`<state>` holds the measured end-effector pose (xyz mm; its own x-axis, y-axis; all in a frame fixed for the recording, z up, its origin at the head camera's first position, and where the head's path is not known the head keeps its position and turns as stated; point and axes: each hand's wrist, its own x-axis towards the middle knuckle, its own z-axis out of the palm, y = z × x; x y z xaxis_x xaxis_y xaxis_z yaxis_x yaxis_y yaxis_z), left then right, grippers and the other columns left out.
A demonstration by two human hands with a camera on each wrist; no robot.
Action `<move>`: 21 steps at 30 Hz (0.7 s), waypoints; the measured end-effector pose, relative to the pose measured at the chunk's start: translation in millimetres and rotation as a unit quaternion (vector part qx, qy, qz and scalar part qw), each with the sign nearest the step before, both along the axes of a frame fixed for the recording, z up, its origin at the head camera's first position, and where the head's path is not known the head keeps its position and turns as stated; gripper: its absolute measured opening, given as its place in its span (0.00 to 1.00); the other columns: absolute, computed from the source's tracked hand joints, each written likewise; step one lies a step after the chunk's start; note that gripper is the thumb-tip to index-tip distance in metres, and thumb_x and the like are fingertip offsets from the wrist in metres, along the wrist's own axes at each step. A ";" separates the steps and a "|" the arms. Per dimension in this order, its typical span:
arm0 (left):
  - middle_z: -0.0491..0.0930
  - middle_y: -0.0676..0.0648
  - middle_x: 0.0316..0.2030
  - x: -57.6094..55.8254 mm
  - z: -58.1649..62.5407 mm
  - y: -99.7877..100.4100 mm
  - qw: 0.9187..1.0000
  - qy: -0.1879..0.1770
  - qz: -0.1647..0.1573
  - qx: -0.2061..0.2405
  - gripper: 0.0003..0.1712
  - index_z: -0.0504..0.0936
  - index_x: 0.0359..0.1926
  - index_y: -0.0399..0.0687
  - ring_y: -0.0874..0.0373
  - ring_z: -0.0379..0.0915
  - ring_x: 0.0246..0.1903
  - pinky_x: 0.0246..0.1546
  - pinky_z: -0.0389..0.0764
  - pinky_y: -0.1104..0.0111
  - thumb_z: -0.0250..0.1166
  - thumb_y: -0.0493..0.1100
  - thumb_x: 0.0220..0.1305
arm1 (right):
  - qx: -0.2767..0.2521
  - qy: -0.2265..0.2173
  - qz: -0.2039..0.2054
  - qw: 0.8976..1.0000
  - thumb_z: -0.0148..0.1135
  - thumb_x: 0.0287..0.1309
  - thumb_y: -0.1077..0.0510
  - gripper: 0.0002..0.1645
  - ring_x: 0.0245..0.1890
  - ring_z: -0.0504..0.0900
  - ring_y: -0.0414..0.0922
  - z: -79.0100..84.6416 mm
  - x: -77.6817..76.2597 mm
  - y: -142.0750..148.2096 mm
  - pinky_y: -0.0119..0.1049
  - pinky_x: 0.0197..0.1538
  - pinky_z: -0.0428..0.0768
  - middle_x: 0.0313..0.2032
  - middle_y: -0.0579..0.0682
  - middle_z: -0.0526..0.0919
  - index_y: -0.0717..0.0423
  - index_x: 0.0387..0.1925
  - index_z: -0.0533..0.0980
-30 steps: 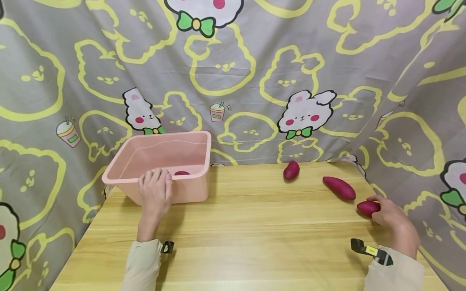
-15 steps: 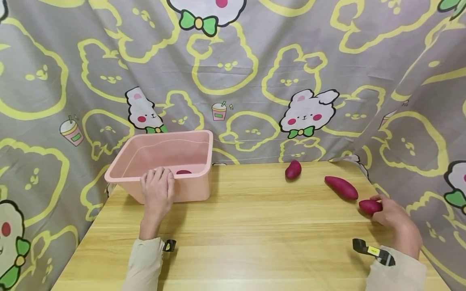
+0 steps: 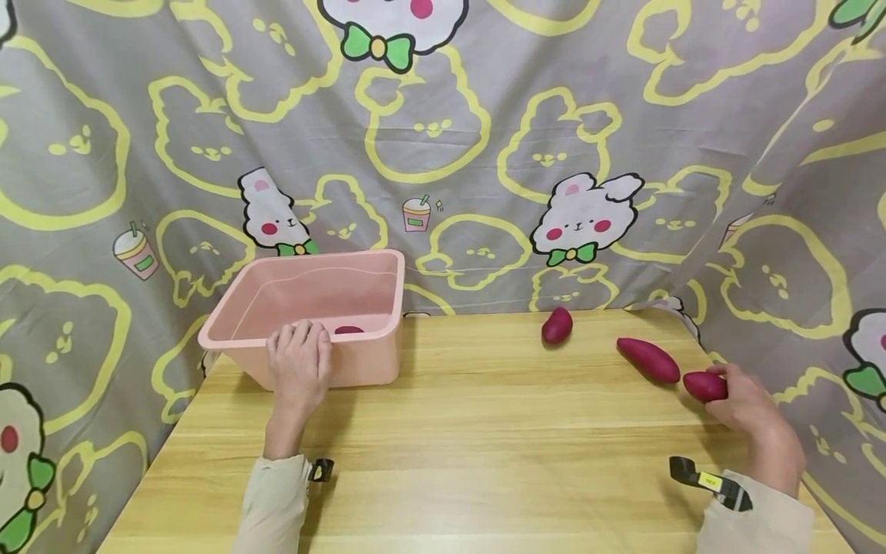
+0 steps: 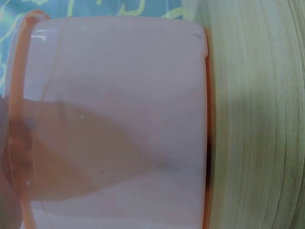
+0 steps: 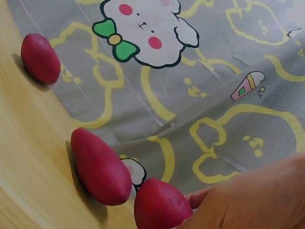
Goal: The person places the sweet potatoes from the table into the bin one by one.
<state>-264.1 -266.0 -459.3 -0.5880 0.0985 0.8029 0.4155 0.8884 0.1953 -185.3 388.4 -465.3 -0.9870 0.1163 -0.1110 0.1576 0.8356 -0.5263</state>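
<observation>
My left hand (image 3: pixel 299 358) grips the near rim of a pink plastic bin (image 3: pixel 360 362), its fingers curled over the edge. Inside the bin, part of a purple-red sweet potato (image 3: pixel 349 329) shows above the rim. At the right side of the table, my right hand (image 3: pixel 751 404) holds another sweet potato (image 3: pixel 703 386) by its right end. Just left of it lies a longer sweet potato (image 3: pixel 647 360), and farther back a small one (image 3: pixel 557 327). The right wrist view shows the held sweet potato (image 5: pixel 162 205) at the fingers, whose tips are mostly hidden.
The wooden table (image 3: pixel 484 462) runs back to a grey curtain (image 3: pixel 471 138) printed with yellow outlines and white rabbits. More of this curtain closes in on both sides. A black strap (image 3: pixel 713 482) sits on the right sleeve.
My right hand has risen slightly with the sweet potato it holds. The left hand stays on the bin rim. The head view has shifted a little.
</observation>
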 end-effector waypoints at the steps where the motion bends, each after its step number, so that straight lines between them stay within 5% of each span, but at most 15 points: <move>1: 0.75 0.39 0.33 -0.2 -0.2 -0.2 1.000 0.001 -0.001 0.001 0.19 0.75 0.34 0.41 0.37 0.67 0.38 0.53 0.61 0.41 0.44 0.46 0.77 | -0.002 0.000 -0.002 1.000 0.61 0.55 0.67 0.38 0.46 0.69 0.72 0.7 -0.3 -1.0 0.62 0.46 0.73 0.49 0.81 0.64 0.76 0.64 0.56; 21: 0.75 0.40 0.33 2.0 1.0 1.0 1.000 -0.005 -0.003 0.003 0.20 0.75 0.34 0.42 0.37 0.67 0.39 0.54 0.60 0.42 0.43 0.48 0.77 | -0.008 0.078 -0.015 0.997 0.63 0.61 0.64 0.39 0.48 0.67 0.74 10.3 -2.8 -22.6 0.64 0.45 0.72 0.52 0.80 0.61 0.74 0.67 0.55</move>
<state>-262.0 -265.0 -458.3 -0.5948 0.0975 0.7979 0.4196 0.8844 0.2047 -188.1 365.8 -454.9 -0.9886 0.1448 0.0415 0.0971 0.8228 -0.5599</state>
